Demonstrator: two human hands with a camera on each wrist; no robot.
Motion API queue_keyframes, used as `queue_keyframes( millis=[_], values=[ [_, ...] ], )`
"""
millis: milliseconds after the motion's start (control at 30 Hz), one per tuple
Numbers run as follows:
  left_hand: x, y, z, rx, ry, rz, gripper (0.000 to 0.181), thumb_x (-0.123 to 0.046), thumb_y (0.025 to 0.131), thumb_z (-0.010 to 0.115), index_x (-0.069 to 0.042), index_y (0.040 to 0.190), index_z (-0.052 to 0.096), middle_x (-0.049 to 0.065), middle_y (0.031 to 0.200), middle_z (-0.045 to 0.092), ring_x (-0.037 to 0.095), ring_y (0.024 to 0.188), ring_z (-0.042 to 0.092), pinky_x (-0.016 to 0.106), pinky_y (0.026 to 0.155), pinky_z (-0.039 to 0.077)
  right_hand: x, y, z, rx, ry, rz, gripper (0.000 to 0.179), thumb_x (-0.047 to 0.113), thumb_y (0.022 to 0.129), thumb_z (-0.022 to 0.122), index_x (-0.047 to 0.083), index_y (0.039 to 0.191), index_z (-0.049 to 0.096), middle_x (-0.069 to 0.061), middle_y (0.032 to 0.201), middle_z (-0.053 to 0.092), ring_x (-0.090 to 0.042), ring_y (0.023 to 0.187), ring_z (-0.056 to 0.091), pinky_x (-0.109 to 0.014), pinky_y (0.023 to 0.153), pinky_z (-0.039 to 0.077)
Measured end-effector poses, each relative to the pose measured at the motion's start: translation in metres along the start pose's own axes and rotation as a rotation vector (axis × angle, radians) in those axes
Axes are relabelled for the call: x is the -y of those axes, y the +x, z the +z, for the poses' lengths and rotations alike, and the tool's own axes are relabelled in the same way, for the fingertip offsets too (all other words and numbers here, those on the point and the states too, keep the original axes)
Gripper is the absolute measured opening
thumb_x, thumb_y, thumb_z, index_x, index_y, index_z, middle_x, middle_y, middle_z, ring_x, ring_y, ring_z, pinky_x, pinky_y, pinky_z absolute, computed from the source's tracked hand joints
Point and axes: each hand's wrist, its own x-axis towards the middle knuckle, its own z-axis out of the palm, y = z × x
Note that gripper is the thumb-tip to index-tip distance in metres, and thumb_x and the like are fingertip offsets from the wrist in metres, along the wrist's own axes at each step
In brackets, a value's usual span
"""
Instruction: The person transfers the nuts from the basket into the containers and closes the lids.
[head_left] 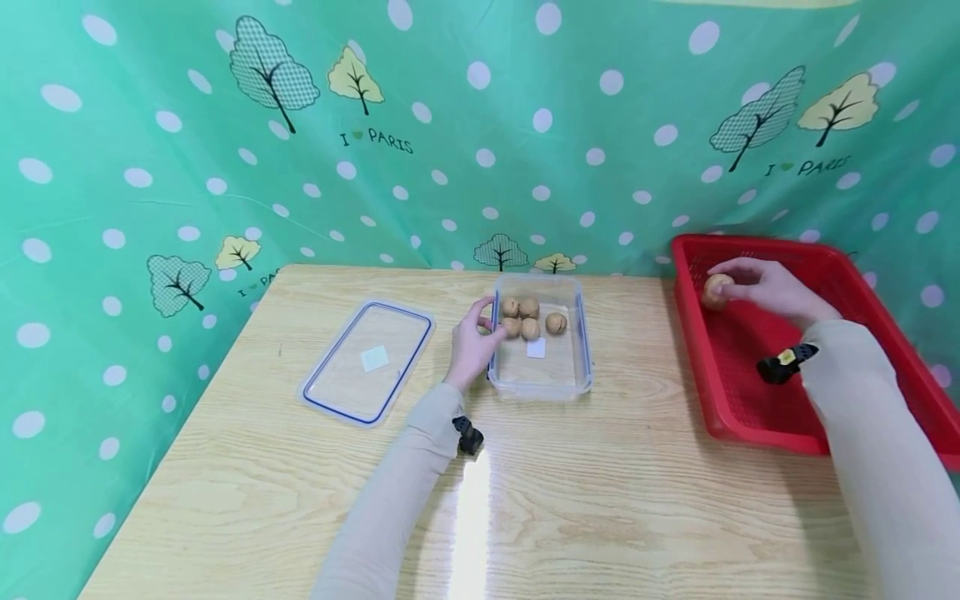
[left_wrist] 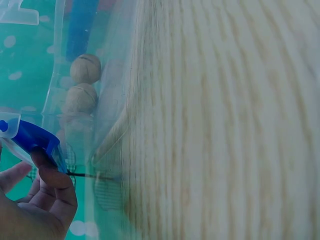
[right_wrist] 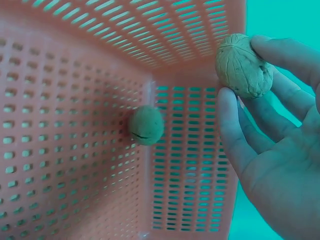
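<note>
My right hand (head_left: 772,290) pinches a walnut (right_wrist: 244,67) between thumb and fingers, held up inside the red basket (head_left: 705,392) at its back left corner. Below it in the right wrist view, another walnut (right_wrist: 146,125) lies on the basket's perforated floor by the wall. With its fingers curled at the left side, my left hand (head_left: 472,346) grips a clear plastic box (head_left: 543,389). The left wrist view shows those fingers around a blue-edged side flap (left_wrist: 37,140). Inside the box sit several walnuts (head_left: 529,328), mostly clustered at the back left, plus a small white square (head_left: 536,348).
A clear lid with a blue seal (head_left: 345,358) lies flat on the wooden table (head_left: 622,500), left of the box. It bears a pale square label (head_left: 374,358). Behind the table hangs a green dotted curtain (head_left: 450,125). Bare wood separates box and basket.
</note>
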Motion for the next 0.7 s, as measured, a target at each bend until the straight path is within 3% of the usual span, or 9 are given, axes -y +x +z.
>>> queue_keyframes(
  millis=[267, 700],
  values=[
    [0.0, 0.0, 0.002, -0.012, 0.008, 0.016, 0.059, -0.006, 0.082, 0.063, -0.011, 0.139, 0.051, 0.009, 0.088, 0.06, 0.019, 0.07, 0.054, 0.027, 0.056, 0.049, 0.015, -0.012, -0.006, -0.044, 0.061, 0.006, 0.062, 0.033, 0.086, 0.073, 0.013, 0.139, 0.047, -0.01, 0.128, 0.047, -0.023, 0.112, 0.039, -0.026, 0.071, 0.051],
    [0.002, 0.002, 0.003, -0.015, 0.007, 0.012, 0.06, -0.007, 0.082, 0.063, -0.013, 0.14, 0.05, 0.008, 0.089, 0.06, 0.019, 0.07, 0.054, 0.028, 0.056, 0.049, 0.044, -0.013, -0.003, -0.062, 0.125, -0.016, 0.06, 0.033, 0.087, 0.072, 0.017, 0.139, 0.048, -0.005, 0.129, 0.048, -0.02, 0.112, 0.042, -0.024, 0.071, 0.052]
  ],
)
